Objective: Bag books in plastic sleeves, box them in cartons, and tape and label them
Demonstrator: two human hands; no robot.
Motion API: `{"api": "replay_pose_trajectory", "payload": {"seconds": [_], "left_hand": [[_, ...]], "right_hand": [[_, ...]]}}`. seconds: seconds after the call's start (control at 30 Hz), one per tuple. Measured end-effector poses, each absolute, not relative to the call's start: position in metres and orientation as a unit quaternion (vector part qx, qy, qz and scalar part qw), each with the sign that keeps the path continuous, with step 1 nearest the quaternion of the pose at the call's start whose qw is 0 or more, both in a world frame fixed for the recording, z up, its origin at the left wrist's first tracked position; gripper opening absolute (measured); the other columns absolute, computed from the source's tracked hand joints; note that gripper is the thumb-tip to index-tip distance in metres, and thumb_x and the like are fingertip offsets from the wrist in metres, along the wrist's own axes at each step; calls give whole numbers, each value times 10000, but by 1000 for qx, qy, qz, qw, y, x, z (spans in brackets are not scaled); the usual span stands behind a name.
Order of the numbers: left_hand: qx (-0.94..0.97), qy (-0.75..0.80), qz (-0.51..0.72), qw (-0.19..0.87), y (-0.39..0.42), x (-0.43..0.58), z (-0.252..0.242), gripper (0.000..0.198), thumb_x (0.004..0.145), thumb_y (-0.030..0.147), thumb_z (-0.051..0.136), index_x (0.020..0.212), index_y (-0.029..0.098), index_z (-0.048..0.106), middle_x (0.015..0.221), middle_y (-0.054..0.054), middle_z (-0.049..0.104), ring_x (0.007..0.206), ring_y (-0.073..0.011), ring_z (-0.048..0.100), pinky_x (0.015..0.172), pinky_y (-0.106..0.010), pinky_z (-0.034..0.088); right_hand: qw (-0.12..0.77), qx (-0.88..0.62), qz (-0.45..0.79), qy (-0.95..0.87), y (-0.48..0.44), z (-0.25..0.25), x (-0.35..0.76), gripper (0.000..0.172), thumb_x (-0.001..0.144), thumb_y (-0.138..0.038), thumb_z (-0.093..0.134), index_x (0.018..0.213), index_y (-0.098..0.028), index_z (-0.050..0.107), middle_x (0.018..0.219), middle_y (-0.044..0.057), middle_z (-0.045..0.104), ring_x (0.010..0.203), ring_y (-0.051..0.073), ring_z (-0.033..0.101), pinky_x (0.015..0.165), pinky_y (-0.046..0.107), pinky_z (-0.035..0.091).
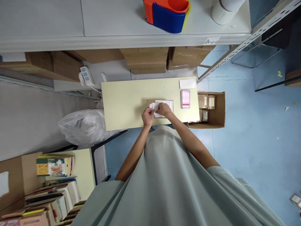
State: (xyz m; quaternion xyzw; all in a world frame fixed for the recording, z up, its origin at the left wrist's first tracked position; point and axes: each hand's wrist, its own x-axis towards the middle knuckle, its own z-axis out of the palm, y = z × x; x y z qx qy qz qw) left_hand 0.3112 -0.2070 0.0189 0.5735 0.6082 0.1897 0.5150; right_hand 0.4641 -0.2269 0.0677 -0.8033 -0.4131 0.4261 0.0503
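Paper (169, 103), flat white, in left hand (148, 116), under right hand (164, 109), over cardboard (149, 102).

Papers (156, 106) on cardboard (149, 102), cardboard on table (124, 103), carton (220, 108) right, bag (82, 125) left.

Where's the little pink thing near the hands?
In the head view, the pink item lies toward the right end of the pale yellow table, just below a white slip and right of the person's right hand.
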Motion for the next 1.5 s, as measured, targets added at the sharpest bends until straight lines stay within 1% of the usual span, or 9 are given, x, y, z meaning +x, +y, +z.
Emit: {"api": "replay_pose_trajectory", "payload": {"seconds": [0.1,0.23,0.37,0.47,0.73,0.87,1.13,1.27,1.5], "left_hand": [[581,609,188,506,-207,309,21,70,883,192,734,952,208,733,1045,-102,776,939,-243,758,977,-383,587],[585,623,178,488,-205,305,19,176,844,238,781,1017,206,768,983,-80,752,908,-248,747,975,-404,586],[571,625,169,504,-202,302,16,218,823,243,786,1037,212,764,867,-48,749,876,-249,743,938,-407,594],[576,627,148,504,-199,298,14,262,782,222,805,1042,215,769,834,-35,741,869,-253,750,933,-415,602],[553,629,133,530,-193,290,7,353,724,202,841,1068,199,760,766,25,676,769,-189,725,791,-331,636],[528,634,140,547,-192,291,4,365,722,179,828,1081,176,757,738,46,631,677,-151,685,714,-286,612],[542,629,138,540,-193,292,1,366,739,192,815,1101,180,763,725,48,636,660,-157,689,692,-270,569],[548,630,137,533,-193,292,0,369,742,192,806,1109,182,764,727,47,642,653,-153,680,716,-281,578],[548,630,143,531,-195,292,5,349,721,181,821,1064,187,762,740,37,656,679,-164,677,727,-293,569]], "right_hand": [[56,-801,449,-392,-224,68,465,139,919,-296,866,854,-189,807,899,114,847,904,261,790,820,308,568],[77,-815,461,-342,-217,68,463,409,1032,-482,744,736,-202,792,727,104,809,785,245,775,829,327,586],[75,-836,451,-303,-206,66,461,545,1013,-677,713,762,-201,797,658,119,778,773,281,781,834,370,598],[77,-839,456,-287,-199,64,461,576,995,-729,708,821,-187,803,640,125,768,772,298,783,837,395,606],[54,-818,459,-342,-229,66,456,356,1008,-514,779,886,-181,799,751,98,819,903,270,814,899,332,603],[66,-798,495,-337,-268,70,470,428,1048,-466,733,712,-201,752,724,62,821,789,210,804,846,283,599],[129,-826,479,-268,-282,70,523,406,1058,-311,702,678,-179,755,744,77,837,667,172,781,794,261,606],[149,-821,473,-283,-239,66,507,362,1080,-296,680,756,-161,766,761,72,838,668,154,783,821,250,606],[115,-799,480,-342,-208,60,448,236,1080,-329,692,928,-173,782,814,90,846,813,206,817,870,283,604]]}}
